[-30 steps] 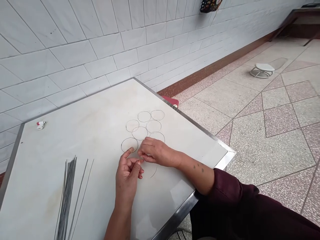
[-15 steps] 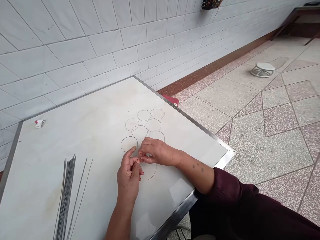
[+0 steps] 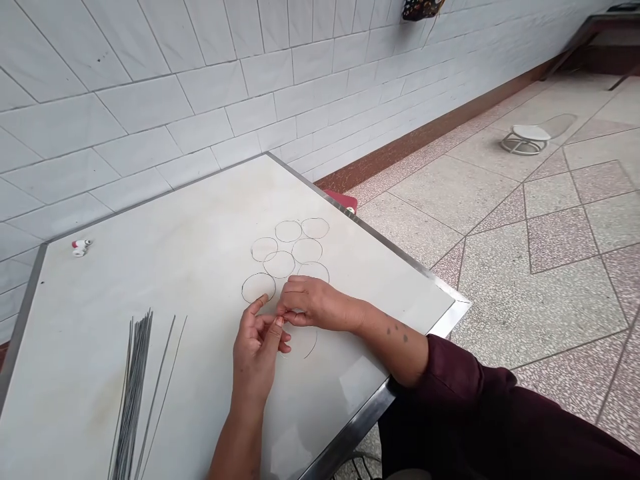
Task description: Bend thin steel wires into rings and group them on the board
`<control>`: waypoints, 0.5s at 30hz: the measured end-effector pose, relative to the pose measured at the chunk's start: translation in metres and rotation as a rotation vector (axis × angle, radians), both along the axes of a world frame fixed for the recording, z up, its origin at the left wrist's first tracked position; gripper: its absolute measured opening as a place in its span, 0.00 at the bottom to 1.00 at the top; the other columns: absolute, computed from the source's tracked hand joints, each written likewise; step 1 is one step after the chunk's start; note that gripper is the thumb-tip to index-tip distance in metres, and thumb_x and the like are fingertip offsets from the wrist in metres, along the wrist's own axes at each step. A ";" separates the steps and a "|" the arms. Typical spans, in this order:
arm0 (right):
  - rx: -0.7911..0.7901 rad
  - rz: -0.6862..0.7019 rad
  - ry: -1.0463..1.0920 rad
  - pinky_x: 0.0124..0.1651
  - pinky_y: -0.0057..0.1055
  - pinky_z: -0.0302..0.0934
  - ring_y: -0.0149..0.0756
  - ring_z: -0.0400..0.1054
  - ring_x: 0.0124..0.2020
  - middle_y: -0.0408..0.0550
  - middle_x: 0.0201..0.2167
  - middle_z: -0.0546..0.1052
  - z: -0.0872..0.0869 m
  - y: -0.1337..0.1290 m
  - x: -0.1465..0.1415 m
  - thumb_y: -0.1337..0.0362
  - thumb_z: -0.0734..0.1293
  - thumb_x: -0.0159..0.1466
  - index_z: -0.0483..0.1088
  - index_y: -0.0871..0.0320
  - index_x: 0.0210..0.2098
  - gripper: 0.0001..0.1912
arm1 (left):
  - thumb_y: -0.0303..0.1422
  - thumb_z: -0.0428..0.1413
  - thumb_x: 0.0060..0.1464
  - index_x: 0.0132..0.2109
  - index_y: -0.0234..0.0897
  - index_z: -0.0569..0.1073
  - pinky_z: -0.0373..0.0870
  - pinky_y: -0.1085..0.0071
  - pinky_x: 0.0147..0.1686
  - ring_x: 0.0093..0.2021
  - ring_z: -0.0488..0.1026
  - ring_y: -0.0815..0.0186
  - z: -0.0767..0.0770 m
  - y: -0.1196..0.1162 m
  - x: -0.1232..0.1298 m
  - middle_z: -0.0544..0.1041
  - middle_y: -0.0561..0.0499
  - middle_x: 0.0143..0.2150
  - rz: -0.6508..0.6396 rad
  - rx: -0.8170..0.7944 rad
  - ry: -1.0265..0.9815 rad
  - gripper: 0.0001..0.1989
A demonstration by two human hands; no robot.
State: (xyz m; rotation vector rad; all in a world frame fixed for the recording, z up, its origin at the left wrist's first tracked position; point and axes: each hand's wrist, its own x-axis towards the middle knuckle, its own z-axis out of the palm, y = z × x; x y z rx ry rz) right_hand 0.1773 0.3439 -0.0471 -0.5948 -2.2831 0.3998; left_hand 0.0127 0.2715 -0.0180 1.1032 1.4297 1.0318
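Observation:
Thumb and fingers of my left hand pinch a thin curved wire from the left side. My right hand grips the same wire from above, its fingertips touching those of my left hand. The join between the fingertips is too small to make out. Beyond both hands, several thin wire rings lie flat, some overlapping. To the left is a bundle of straight grey wires, with a few single wires lying beside it.
The white table has a metal edge and stands against a tiled wall. Small red and white objects lie at its far left. A red object shows past the far edge. A low stool stands on the floor.
The wire between my hands has shifted slightly, its visible curve now reaching a bit further right. Both hands stay nearly in place, with small finger movements.

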 end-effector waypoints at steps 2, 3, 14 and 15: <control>0.040 0.023 -0.019 0.39 0.32 0.63 0.34 0.62 0.32 0.46 0.29 0.74 0.001 0.001 0.000 0.66 0.63 0.70 0.71 0.59 0.36 0.06 | 0.42 0.59 0.55 0.62 0.41 0.66 0.74 0.65 0.33 0.35 0.73 0.62 -0.001 0.002 -0.001 0.77 0.51 0.36 0.015 0.012 -0.042 0.28; 0.039 0.036 -0.028 0.39 0.32 0.63 0.34 0.62 0.32 0.46 0.29 0.74 0.001 0.001 0.000 0.66 0.63 0.70 0.71 0.59 0.37 0.06 | 0.42 0.60 0.55 0.61 0.41 0.67 0.75 0.65 0.34 0.35 0.74 0.62 -0.002 0.002 -0.003 0.76 0.51 0.35 0.017 0.016 -0.059 0.28; -0.421 0.062 0.138 0.44 0.31 0.68 0.35 0.70 0.42 0.47 0.38 0.76 0.000 -0.004 0.004 0.61 0.69 0.67 0.75 0.56 0.44 0.07 | 0.34 0.65 0.50 0.62 0.41 0.69 0.72 0.68 0.38 0.33 0.72 0.67 -0.008 0.006 -0.017 0.74 0.56 0.30 -0.036 -0.111 -0.308 0.31; -0.448 0.068 0.141 0.45 0.32 0.68 0.36 0.70 0.43 0.48 0.39 0.75 0.000 -0.004 0.005 0.61 0.69 0.67 0.74 0.55 0.45 0.08 | 0.33 0.65 0.50 0.62 0.41 0.69 0.71 0.69 0.38 0.33 0.72 0.67 -0.008 0.006 -0.017 0.74 0.57 0.30 -0.026 -0.113 -0.336 0.31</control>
